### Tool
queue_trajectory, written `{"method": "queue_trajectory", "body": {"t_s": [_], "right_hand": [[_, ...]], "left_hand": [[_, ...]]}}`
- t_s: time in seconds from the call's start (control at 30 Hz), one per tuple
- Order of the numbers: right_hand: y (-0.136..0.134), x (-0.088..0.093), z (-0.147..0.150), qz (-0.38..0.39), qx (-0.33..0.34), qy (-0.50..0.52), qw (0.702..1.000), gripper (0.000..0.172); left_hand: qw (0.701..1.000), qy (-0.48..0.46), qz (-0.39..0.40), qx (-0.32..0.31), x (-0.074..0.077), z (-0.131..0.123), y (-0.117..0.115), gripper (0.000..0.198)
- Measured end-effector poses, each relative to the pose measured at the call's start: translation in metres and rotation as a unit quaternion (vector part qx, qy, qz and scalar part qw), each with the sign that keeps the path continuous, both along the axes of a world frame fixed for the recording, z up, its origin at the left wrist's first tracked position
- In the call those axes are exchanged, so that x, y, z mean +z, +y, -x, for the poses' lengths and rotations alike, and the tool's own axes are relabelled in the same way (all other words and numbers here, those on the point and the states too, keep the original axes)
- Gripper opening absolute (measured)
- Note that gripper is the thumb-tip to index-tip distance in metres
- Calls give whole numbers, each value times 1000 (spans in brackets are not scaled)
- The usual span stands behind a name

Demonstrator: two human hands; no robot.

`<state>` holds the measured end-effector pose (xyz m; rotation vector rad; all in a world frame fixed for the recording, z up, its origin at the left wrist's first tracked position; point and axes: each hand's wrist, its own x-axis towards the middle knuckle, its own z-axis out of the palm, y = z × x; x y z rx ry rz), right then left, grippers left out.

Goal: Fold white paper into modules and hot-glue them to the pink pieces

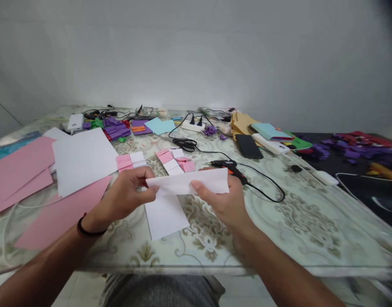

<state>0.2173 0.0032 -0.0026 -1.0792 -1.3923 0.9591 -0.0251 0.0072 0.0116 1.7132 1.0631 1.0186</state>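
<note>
Between my two hands, a creased strip of white paper (pixel 180 182) is held up above the table. My left hand (pixel 128 192) pinches its left end between thumb and fingers. At the right end, my right hand (pixel 223 196) grips the strip with the thumb on the front face and the fingers hidden behind. Below it a flat white paper piece (pixel 166 218) lies on the patterned tablecloth. Just beyond my hands are folded pink and white paper pieces (pixel 172 162) and another folded pair (pixel 131 160). A black glue gun (pixel 229 165) rests behind my right hand.
White sheets (pixel 84 160) and pink sheets (pixel 20 170) spread over the left side. Farther back are purple paper pieces (pixel 114 128), black scissors (pixel 185 144) and a power strip (pixel 193 125). A phone (pixel 249 146) lies at the right; the glue gun's cord (pixel 279 187) loops nearby.
</note>
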Motion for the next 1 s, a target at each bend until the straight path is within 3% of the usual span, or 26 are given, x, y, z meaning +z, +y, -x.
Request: {"method": "queue_trajectory", "body": {"t_s": [0.1, 0.2, 0.23, 0.3, 0.37, 0.43, 0.53, 0.7, 0.73, 0.83, 0.9, 0.93, 1.0], "right_hand": [[9, -5, -8, -7, -72, 35, 997, 23], [17, -8, -11, -9, -112, 60, 992, 26], [18, -8, -10, -3, -101, 50, 994, 27], [17, -7, -5, 18, -56, 4, 998, 31], [13, -6, 2, 48, -7, -46, 998, 33], [9, -7, 8, 70, 31, -76, 994, 33], [7, -10, 12, 83, 75, -90, 990, 34], [9, -8, 10, 91, 122, -41, 988, 34], [9, -6, 9, 87, 135, -18, 987, 42], [9, -1, 3, 62, 185, 22, 980, 90], [9, 3, -2, 33, 211, -10, 977, 102], [10, 4, -4, 16, 218, -39, 975, 97], [10, 7, -7, -20, 229, -105, 968, 72]], "left_hand": [[999, -30, -18, 29, 4, 8, 7, 13], [991, -24, -80, 101, 9, 14, 11, 8], [986, -9, -118, 119, 9, 15, 12, 5], [970, 46, -209, 120, 8, 11, 9, 17], [950, 121, -277, 74, 4, 4, 4, 30], [940, 168, -292, 51, -2, -5, -2, 38], [937, 223, -267, 24, -8, -14, -8, 38], [942, 236, -233, 51, -6, -13, -8, 29], [948, 230, -213, 57, -4, -12, -7, 28], [966, 209, -131, 75, 2, -6, -4, 20], [975, 189, -83, 84, 5, -2, -1, 20], [979, 175, -64, 83, 5, 1, 1, 22], [987, 140, -32, 72, 6, 5, 4, 22]]}}
